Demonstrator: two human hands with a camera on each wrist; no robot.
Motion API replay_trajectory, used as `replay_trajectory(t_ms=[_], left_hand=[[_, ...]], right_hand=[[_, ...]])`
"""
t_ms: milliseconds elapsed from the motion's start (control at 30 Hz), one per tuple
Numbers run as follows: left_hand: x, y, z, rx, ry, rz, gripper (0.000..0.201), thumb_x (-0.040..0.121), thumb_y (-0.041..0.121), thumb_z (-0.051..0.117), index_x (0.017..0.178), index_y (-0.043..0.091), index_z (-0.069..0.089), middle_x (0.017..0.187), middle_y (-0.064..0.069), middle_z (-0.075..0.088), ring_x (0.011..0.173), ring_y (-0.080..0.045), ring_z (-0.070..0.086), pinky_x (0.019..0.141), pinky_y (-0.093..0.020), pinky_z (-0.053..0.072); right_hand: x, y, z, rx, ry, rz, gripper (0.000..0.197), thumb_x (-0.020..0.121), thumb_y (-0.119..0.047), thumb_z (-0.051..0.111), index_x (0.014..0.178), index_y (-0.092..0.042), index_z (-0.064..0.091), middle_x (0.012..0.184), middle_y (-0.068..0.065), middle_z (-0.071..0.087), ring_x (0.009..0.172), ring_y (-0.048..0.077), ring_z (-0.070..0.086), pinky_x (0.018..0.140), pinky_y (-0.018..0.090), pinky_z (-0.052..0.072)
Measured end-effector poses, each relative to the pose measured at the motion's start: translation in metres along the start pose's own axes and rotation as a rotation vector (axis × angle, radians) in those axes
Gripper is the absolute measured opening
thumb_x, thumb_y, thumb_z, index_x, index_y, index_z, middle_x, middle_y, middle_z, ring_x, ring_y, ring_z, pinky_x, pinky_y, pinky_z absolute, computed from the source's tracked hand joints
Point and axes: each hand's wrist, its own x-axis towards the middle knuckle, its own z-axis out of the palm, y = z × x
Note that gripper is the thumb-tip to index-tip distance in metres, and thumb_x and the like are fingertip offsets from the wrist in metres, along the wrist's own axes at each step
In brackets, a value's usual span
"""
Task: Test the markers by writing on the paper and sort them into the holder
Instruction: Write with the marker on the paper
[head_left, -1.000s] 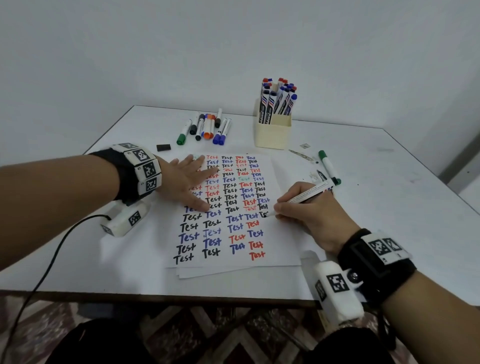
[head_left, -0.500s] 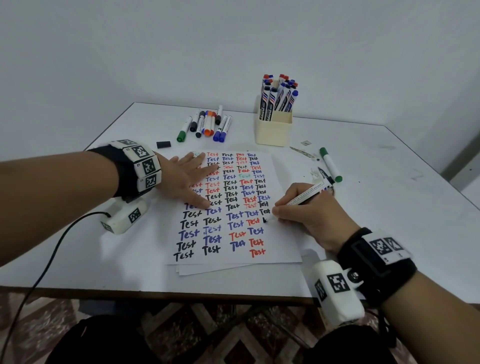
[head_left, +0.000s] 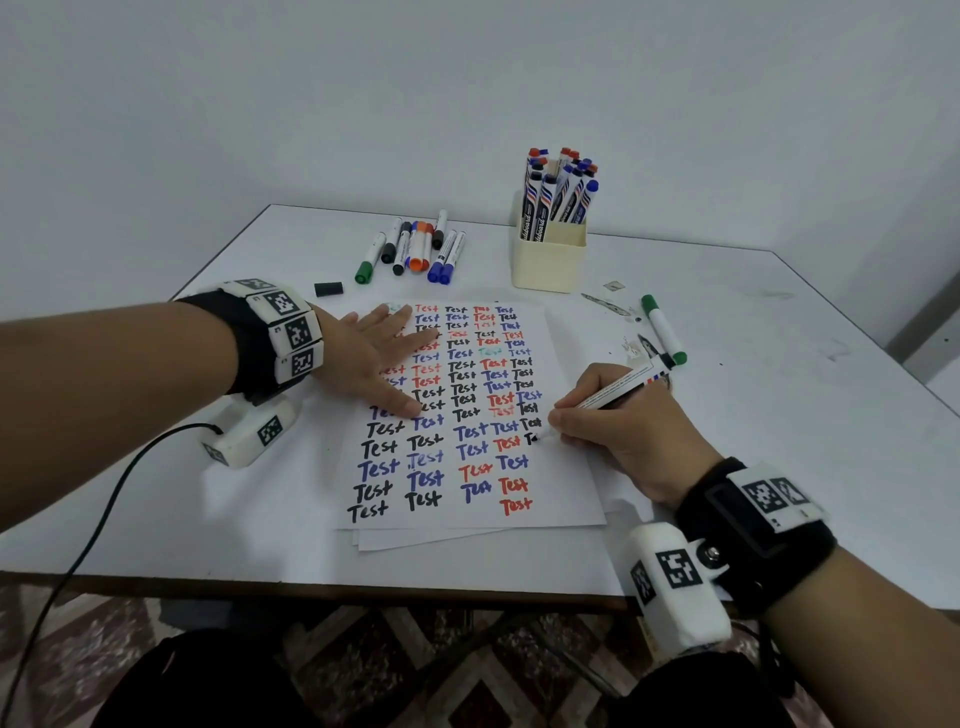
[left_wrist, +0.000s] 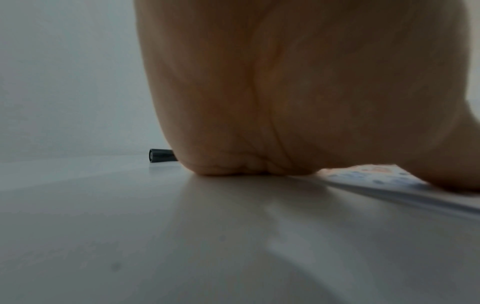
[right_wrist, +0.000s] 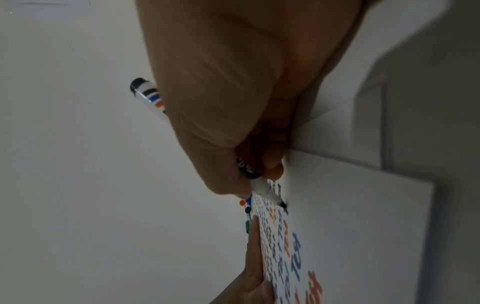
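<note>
A: Item one: right hand (head_left: 631, 434), fingers curled round black marker (head_left: 613, 387), tip touching paper (head_left: 566, 478) at right edge of sheet, mid-word. Risk?

B: Run-off. Little margin beside tip (word sits at very border), so stroke likely to slide off onto counter (head_left: 779, 415) and stain it.

A: Item two: left hand (head_left: 363, 364), fingers straight and spread, pressed flat on left half of paper, gripping nothing.

B: Smear hazard. Palm lying over written rows; fresh ink could drag if shifted. Lifted too soon, loose sheets beneath could skew under pen.

A: Item three: black cap (head_left: 328, 289), lying alone on counter beyond left wrist.

B: Roll-away hazard (round body, nothing beside it to stop it); marker left uncapped probably dries out.

A: Item four: holder (head_left: 548, 265), cream, far side of counter, packed with upright markers.

B: Crowding. One more pushed in may tip neighbours or snag. Sorting error also possible: untested row (head_left: 415, 247) and green marker (head_left: 663, 328) lying near, easily mixed with tested stock.
</note>
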Motion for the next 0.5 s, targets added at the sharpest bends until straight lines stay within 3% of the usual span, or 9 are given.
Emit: replay_trajectory(t_ms=[133, 300, 433, 500], left_hand=[[-0.0007, 0.0005, -0.0009, -0.003, -0.003, 0.004, 0.136, 0.040, 0.110, 0.023, 0.147, 0.046, -0.031, 0.160, -0.002, -0.034, 0.149, -0.026, -0.027, 0.122, -0.051, -0.006], [-0.0008, 0.0020, -0.0013, -0.001, 0.004, 0.004, 0.139, 0.037, 0.111, 0.023, 0.148, 0.045, -0.030, 0.161, -0.002, -0.033, 0.149, -0.025, -0.027, 0.122, -0.051, -0.005], [-0.0004, 0.0011, -0.0011, -0.008, 0.001, 0.005, 0.136, 0.041, 0.110, 0.025, 0.147, 0.047, -0.031, 0.160, -0.001, -0.034, 0.149, -0.024, -0.028, 0.122, -0.051, -0.006], [-0.0005, 0.0008, -0.0010, -0.009, 0.001, 0.002, 0.135, 0.042, 0.110, 0.026, 0.147, 0.047, -0.031, 0.160, 0.000, -0.034, 0.149, -0.024, -0.027, 0.122, -0.051, -0.006]], right_hand=[[0.0007, 0.0019, -0.0012, -0.017, 0.018, -0.006, 0.022, 0.083, 0.006, 0.078, 0.072, -0.010, 0.068, 0.070, 0.010, 0.068, 0.066, 0.020, 0.064, 0.061, 0.023, 0.051], [-0.0012, -0.0008, -0.0011, -0.032, 0.017, -0.001, 0.015, 0.084, 0.009, 0.076, 0.077, -0.001, 0.066, 0.067, 0.009, 0.067, 0.060, 0.016, 0.062, 0.057, 0.020, 0.049], [0.0011, 0.0019, -0.0023, -0.049, 0.040, -0.018, 0.031, 0.083, 0.007, 0.077, 0.066, -0.018, 0.069, 0.073, 0.011, 0.069, 0.067, 0.020, 0.064, 0.063, 0.025, 0.050], [0.0016, 0.0025, -0.0023, -0.058, 0.027, -0.013, 0.032, 0.083, 0.006, 0.078, 0.065, -0.019, 0.069, 0.072, 0.009, 0.068, 0.068, 0.020, 0.064, 0.063, 0.025, 0.050]])
